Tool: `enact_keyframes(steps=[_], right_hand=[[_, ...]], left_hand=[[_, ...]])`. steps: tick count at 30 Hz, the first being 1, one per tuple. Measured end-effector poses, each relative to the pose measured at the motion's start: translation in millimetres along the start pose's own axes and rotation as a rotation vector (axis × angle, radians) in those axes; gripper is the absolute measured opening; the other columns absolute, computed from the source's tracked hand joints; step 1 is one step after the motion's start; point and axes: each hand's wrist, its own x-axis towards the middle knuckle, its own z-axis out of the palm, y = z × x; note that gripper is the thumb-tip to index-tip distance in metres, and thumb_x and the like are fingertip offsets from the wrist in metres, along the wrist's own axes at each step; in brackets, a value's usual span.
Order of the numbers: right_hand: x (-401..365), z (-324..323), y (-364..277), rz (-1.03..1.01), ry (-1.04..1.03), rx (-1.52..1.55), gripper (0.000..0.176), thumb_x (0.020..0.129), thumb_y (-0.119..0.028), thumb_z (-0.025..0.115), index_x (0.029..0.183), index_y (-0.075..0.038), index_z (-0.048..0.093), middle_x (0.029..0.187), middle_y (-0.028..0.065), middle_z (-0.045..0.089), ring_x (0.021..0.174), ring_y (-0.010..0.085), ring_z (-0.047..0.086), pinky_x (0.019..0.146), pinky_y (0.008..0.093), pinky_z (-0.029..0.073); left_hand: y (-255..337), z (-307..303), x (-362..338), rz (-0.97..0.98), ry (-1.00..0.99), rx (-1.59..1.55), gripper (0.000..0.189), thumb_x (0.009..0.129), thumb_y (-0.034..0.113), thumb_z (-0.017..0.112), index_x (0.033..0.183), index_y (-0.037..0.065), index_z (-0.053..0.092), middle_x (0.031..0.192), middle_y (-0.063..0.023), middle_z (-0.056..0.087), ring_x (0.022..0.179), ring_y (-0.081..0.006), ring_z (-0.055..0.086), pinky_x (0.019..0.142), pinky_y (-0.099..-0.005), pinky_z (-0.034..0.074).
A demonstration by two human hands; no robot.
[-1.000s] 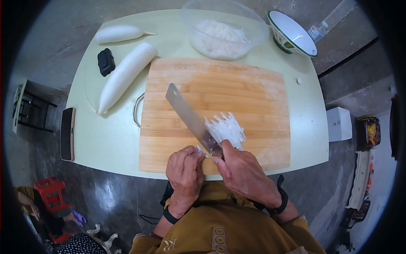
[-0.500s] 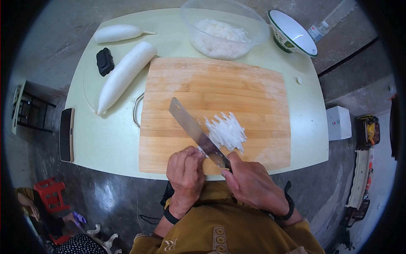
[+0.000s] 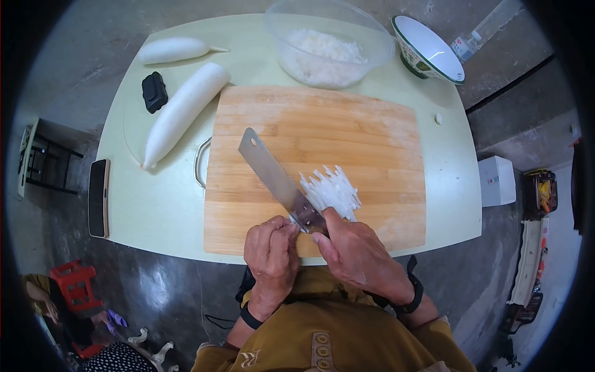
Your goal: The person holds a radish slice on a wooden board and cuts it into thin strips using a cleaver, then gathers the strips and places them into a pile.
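Note:
My right hand [image 3: 361, 253] grips the handle end of a wide knife [image 3: 273, 173], whose blade slants up and left over the wooden cutting board [image 3: 279, 111]. At the board's front edge my left hand [image 3: 273, 254] has its fingers curled together on a small white radish piece [image 3: 294, 221], mostly hidden beside the blade. Right of the blade lies a pile of white radish strips [image 3: 333, 191]. A long white radish [image 3: 185, 118] and a smaller one [image 3: 175, 50] rest left of and behind the board.
A clear bowl of shredded radish [image 3: 325, 56] stands behind the board, with a green-rimmed bowl [image 3: 431, 46] to its right. On the table's left are a black case [image 3: 154, 92] and a phone [image 3: 98, 198]. Another person's arm shows at lower left, near a red stool [image 3: 75, 284].
My right hand and the knife have shifted up and to the left, the blade tip now farther back over the board. My left hand has barely moved.

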Motion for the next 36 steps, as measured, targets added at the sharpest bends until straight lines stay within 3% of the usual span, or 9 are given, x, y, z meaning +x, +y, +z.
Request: enact_keyframes(steps=[3, 12, 36], right_hand=[[-3.6, -0.8, -1.0, -0.011, 0.071, 0.053, 0.020, 0.092, -0.013, 0.053, 0.095, 0.003, 0.043, 0.059, 0.0218, 0.055, 0.060, 0.0438, 0.057, 0.054, 0.0507, 0.043], [-12.6, -8.2, -3.7, -0.020, -0.030, 0.045, 0.021, 0.093, -0.013, 0.052, 0.098, 0.003, 0.040, 0.063, 0.0222, 0.055, 0.060, 0.0431, 0.056, 0.054, 0.0496, 0.042], [-16.5, -9.7, -10.6, 0.053, -0.094, 0.000, 0.019, 0.093, -0.013, 0.050, 0.094, 0.002, 0.038, 0.063, 0.0232, 0.057, 0.062, 0.0451, 0.057, 0.056, 0.0525, 0.043]], left_hand=[[0.2, -0.5, -0.5, 0.003, 0.014, 0.003, 0.016, 0.071, -0.005, 0.071, 0.083, 0.002, 0.061, 0.085, -0.0110, 0.063, 0.073, -0.0266, 0.059, 0.063, -0.0349, 0.046], [-0.8, -0.9, -0.3, 0.018, 0.018, 0.002, 0.017, 0.070, -0.005, 0.071, 0.083, 0.003, 0.062, 0.083, -0.0095, 0.061, 0.072, -0.0245, 0.058, 0.061, -0.0342, 0.040], [-2.1, -4.9, -1.1, 0.022, -0.040, 0.024, 0.018, 0.071, -0.004, 0.070, 0.086, 0.001, 0.061, 0.086, -0.0113, 0.061, 0.075, -0.0262, 0.058, 0.064, -0.0365, 0.040]])
